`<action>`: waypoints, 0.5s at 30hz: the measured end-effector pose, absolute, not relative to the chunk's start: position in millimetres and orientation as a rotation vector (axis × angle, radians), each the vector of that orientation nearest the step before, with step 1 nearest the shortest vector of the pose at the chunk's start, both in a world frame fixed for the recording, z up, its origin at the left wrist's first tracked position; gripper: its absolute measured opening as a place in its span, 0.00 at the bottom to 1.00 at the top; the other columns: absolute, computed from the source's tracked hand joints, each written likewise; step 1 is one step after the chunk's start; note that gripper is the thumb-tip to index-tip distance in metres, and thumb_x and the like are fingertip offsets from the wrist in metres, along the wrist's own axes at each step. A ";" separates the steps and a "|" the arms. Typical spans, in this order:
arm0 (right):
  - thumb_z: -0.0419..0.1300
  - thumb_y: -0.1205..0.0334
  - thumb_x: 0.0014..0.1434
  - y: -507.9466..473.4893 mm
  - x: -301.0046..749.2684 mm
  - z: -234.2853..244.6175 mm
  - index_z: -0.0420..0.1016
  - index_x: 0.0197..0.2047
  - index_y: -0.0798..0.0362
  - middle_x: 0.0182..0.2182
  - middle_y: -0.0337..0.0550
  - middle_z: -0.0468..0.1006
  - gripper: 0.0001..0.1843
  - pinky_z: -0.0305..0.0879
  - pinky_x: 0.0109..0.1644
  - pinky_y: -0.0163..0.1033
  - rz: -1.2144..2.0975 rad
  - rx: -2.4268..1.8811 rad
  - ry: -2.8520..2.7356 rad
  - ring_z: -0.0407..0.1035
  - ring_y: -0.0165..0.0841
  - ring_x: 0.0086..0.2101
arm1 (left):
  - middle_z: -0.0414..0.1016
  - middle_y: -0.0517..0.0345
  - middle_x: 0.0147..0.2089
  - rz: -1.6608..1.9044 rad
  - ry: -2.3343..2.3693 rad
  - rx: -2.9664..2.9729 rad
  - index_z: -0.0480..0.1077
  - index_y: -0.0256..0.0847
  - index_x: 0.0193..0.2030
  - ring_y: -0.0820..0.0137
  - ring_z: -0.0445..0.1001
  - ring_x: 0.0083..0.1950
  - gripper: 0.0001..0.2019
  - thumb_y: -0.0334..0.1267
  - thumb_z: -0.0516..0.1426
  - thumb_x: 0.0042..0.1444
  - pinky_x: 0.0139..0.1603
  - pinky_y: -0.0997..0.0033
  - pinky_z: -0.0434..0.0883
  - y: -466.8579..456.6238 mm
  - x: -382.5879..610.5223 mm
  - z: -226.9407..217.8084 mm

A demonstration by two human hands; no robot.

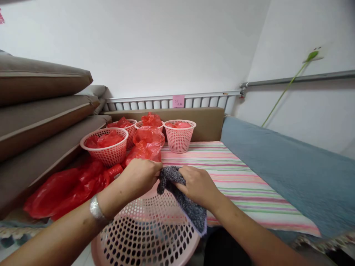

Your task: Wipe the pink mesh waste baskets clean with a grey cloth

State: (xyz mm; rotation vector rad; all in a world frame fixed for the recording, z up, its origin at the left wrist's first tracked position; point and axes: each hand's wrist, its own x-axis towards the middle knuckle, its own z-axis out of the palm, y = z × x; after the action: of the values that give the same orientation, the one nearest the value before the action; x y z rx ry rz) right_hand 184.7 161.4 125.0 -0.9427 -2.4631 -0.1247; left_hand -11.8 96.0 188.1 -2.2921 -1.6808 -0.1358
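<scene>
A dark grey speckled cloth [194, 212] with a pale purple edge is bunched between my two hands. My left hand [142, 173], with a silver bracelet on its wrist, is closed at the cloth's left end. My right hand [198, 184] is closed round the folded middle, and the loose end hangs below it. Directly under both hands is a large pink perforated plastic basket [146, 236], its wide rim nearest me. Whether my left fingers also grip this basket is hidden.
Several pink baskets holding red plastic bags stand at the back, one a right-hand basket [179, 138] on a striped cloth [238, 184]. A loose red bag [66, 188] lies left. Stacked cushions [41, 107] rise on the left; a blue-covered surface [277, 159] runs along the right.
</scene>
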 end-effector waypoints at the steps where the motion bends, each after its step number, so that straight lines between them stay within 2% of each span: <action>1: 0.54 0.51 0.59 164.1 182.1 122.7 0.70 0.35 0.53 0.33 0.43 0.75 0.13 0.57 0.37 0.37 -0.132 -0.956 -2.467 0.69 0.35 0.35 | 0.79 0.54 0.29 -0.146 -1.704 -2.318 0.72 0.41 0.33 0.63 0.77 0.30 0.12 0.40 0.49 0.59 0.27 0.70 0.62 100.1 -12.2 184.7; 6: 0.52 0.50 0.61 179.7 185.9 71.9 0.70 0.39 0.53 0.35 0.43 0.76 0.15 0.58 0.37 0.36 0.064 -1.183 -2.370 0.70 0.36 0.37 | 0.80 0.53 0.35 -0.418 -2.063 -2.224 0.73 0.43 0.40 0.64 0.77 0.34 0.12 0.44 0.53 0.55 0.33 0.70 0.66 109.6 -44.4 169.2; 10: 0.48 0.51 0.63 179.4 189.6 27.6 0.71 0.39 0.54 0.35 0.46 0.77 0.17 0.59 0.39 0.36 0.368 -1.292 -2.246 0.71 0.36 0.38 | 0.80 0.55 0.37 -0.639 -2.240 -2.145 0.71 0.43 0.41 0.65 0.77 0.36 0.13 0.46 0.53 0.55 0.34 0.72 0.66 98.8 -73.1 165.0; 12: 0.46 0.51 0.64 176.0 189.8 21.1 0.72 0.39 0.53 0.36 0.46 0.77 0.18 0.60 0.39 0.35 0.443 -1.257 -2.215 0.71 0.36 0.38 | 0.79 0.55 0.36 -0.616 -2.272 -2.079 0.70 0.44 0.40 0.64 0.77 0.37 0.13 0.48 0.52 0.55 0.33 0.72 0.65 88.7 -77.5 165.5; 15: 0.47 0.50 0.63 171.0 190.1 41.0 0.72 0.38 0.54 0.34 0.46 0.77 0.19 0.59 0.37 0.35 0.345 -1.255 -2.254 0.71 0.36 0.36 | 0.79 0.54 0.34 -0.387 -2.192 -1.947 0.69 0.44 0.39 0.60 0.77 0.35 0.14 0.49 0.49 0.58 0.29 0.71 0.62 75.8 -70.2 172.2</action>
State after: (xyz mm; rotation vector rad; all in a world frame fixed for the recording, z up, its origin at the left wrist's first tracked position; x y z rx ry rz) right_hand 190.1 171.0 41.0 -1.2547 -2.2536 0.3445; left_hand -70.2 75.8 172.2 -1.9470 -2.1915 -0.3867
